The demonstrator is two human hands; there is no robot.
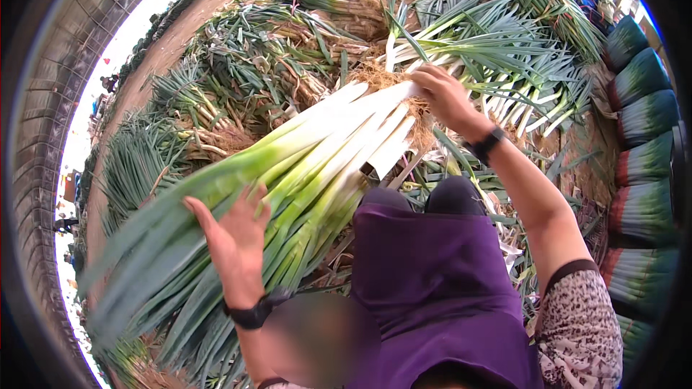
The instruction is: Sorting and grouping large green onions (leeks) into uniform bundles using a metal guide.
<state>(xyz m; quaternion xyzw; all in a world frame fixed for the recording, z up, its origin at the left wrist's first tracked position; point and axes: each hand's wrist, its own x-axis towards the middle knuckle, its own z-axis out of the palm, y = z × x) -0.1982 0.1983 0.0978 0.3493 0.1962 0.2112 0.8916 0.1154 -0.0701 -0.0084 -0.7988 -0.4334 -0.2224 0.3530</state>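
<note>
A large bundle of leeks (310, 148) lies slanting across the space before my knees, white root ends to the upper right and green leaves to the lower left. My right hand (441, 97) is closed on the white root end of a leek at the top of the bundle, beside the brown roots (378, 76). With fingers spread and palm up, my left hand (236, 241) rests against the green leaves. The leaf tips at the far left are blurred. Both wrists wear dark bands.
Heaps of unsorted leeks (245, 57) cover the ground ahead and to the left. More loose leeks (497, 50) with white stems lie beyond my right hand. Packed leek bundles (641, 205) stand in a row at the right. A ribbed wall (36, 151) curves along the left.
</note>
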